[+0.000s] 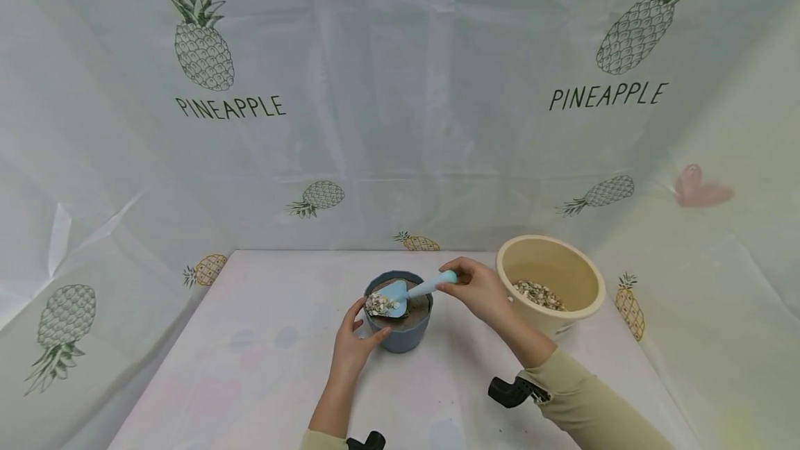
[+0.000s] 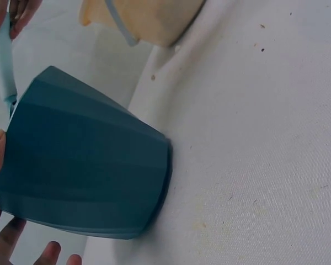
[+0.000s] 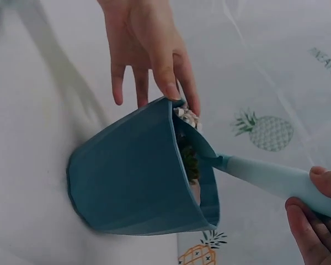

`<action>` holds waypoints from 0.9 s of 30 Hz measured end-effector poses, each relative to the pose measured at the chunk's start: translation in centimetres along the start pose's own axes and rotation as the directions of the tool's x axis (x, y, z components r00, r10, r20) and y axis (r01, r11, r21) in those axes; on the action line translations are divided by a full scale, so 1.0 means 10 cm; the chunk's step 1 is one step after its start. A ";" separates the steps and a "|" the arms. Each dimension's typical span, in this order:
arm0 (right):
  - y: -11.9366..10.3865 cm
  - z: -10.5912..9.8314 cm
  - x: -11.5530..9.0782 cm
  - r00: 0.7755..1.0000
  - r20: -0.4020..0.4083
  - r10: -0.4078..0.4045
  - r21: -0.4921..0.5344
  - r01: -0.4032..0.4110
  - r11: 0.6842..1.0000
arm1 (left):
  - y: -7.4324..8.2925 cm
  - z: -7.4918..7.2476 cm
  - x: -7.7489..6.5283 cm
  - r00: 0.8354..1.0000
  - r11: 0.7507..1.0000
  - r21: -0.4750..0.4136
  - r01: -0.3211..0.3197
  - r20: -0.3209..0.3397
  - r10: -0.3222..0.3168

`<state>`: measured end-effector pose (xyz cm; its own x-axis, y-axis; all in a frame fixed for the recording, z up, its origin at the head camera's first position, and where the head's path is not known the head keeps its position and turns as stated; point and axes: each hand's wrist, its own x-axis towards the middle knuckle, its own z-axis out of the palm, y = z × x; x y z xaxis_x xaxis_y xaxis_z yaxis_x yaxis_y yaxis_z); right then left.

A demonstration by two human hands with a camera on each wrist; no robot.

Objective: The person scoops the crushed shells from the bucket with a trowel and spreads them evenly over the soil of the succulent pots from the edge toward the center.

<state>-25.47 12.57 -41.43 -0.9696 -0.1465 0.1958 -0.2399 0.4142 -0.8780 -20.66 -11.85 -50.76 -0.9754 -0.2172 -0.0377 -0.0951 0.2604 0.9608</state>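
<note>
Head view: at six o'clock, a blue-grey pot (image 1: 402, 343), likely light and stiff, has the left hand (image 1: 354, 348) spread against it; at its two o'clock, the right hand (image 1: 478, 287) pinches a scoop (image 1: 420, 289) of gravel (image 1: 378, 305), probably spill-prone, best held level by its handle (image 1: 431, 285).

Blue-grey pot (image 1: 403, 341) is touched at its rim by left hand (image 1: 353, 348); blue scoop (image 1: 423, 288), gravel (image 1: 377, 305) at its tip, is held above by right hand (image 1: 480, 290).
</note>
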 end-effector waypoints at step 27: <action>0.00 -0.11 -0.09 0.968 0.185 -0.172 0.035 0.169 0.985 | 0.00 0.02 -0.01 1.000 1.000 -0.014 -0.011 -0.004 0.011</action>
<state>-24.65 13.70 -41.11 -0.8881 -0.3794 0.2596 -0.3981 0.3524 -0.8470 -20.63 -11.68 -50.77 -0.9755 -0.2183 -0.0256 -0.0811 0.2493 0.9650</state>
